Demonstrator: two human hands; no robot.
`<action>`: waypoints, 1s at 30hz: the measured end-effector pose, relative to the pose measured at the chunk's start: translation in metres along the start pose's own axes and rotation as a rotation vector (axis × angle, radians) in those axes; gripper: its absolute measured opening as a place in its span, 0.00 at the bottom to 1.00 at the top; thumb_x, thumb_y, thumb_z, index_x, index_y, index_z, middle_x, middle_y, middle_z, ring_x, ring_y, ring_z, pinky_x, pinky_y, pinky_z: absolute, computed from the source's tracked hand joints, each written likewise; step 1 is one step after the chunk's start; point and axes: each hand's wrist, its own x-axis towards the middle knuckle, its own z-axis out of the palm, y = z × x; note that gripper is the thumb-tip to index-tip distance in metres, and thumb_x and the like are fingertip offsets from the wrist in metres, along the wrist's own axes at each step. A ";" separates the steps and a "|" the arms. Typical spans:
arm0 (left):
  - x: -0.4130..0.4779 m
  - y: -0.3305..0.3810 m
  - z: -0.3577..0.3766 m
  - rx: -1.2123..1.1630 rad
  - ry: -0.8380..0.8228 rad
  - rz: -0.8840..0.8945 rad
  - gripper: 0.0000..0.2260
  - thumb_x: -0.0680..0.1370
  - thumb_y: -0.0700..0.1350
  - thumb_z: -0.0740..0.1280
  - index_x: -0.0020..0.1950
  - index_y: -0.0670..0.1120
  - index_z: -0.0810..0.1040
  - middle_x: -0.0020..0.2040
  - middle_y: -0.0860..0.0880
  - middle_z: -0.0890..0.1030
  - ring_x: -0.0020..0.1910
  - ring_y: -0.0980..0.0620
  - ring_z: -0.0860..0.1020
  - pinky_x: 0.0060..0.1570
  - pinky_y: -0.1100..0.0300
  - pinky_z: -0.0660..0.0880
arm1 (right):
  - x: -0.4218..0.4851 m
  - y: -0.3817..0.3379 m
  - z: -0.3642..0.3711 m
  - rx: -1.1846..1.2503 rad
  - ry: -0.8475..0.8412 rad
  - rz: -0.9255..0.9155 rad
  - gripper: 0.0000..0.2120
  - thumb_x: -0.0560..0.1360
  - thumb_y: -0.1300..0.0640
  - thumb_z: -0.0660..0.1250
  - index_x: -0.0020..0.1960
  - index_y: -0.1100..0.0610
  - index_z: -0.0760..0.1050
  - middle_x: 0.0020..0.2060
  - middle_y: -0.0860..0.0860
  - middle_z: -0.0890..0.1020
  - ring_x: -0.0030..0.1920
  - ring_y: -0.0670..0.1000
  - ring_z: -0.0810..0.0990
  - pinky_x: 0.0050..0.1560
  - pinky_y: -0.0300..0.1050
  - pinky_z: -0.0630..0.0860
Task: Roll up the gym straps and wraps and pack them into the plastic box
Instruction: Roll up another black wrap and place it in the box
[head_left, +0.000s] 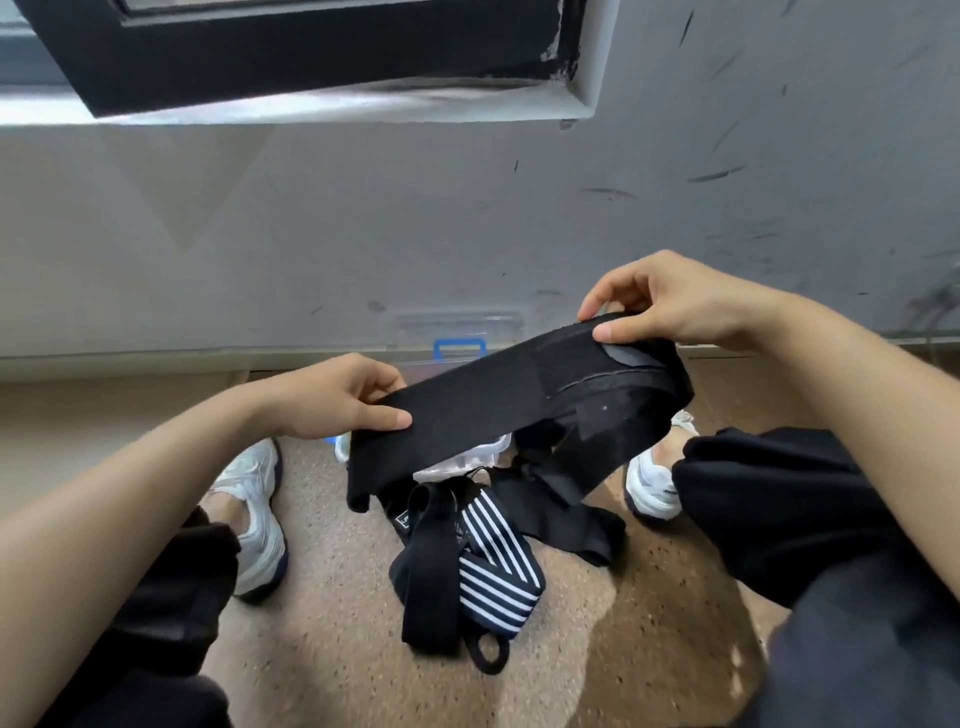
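Observation:
I hold a wide black wrap (493, 400) stretched between both hands above the floor. My left hand (332, 397) pinches its lower left end and my right hand (670, 306) grips its upper right end, where the wrap bunches and hangs down. Under it lies a heap of straps: a black-and-white striped wrap (493, 561), a plain black strap (431, 571) and another black strap (561, 519). The clear plastic box (483, 452) with a blue latch (460, 348) stands open behind the heap, mostly hidden by the held wrap.
My white shoes (254, 514) (652, 486) rest on the speckled brown floor (322, 649) either side of the heap, with my dark trouser legs at the lower corners. A grey scuffed wall (467, 218) rises behind the box, with a dark window frame above.

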 end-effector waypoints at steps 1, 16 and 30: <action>-0.001 -0.002 -0.003 0.037 0.002 -0.005 0.11 0.75 0.52 0.74 0.46 0.44 0.81 0.40 0.45 0.83 0.40 0.49 0.80 0.48 0.48 0.77 | 0.001 0.004 0.000 0.002 0.011 0.001 0.07 0.75 0.60 0.75 0.53 0.54 0.84 0.46 0.60 0.85 0.43 0.50 0.81 0.53 0.49 0.77; 0.009 0.062 0.023 -0.474 0.185 0.188 0.02 0.80 0.36 0.70 0.51 0.38 0.80 0.43 0.39 0.85 0.41 0.50 0.84 0.42 0.59 0.81 | -0.001 -0.015 0.038 0.052 -0.005 -0.067 0.09 0.76 0.56 0.75 0.56 0.52 0.82 0.49 0.52 0.86 0.48 0.51 0.83 0.51 0.39 0.79; 0.020 0.104 0.014 -0.710 0.575 0.131 0.08 0.78 0.47 0.73 0.48 0.42 0.80 0.38 0.50 0.83 0.38 0.55 0.82 0.39 0.61 0.79 | 0.005 -0.046 0.052 0.301 0.311 -0.271 0.12 0.75 0.66 0.74 0.57 0.59 0.78 0.47 0.59 0.84 0.44 0.51 0.83 0.48 0.44 0.80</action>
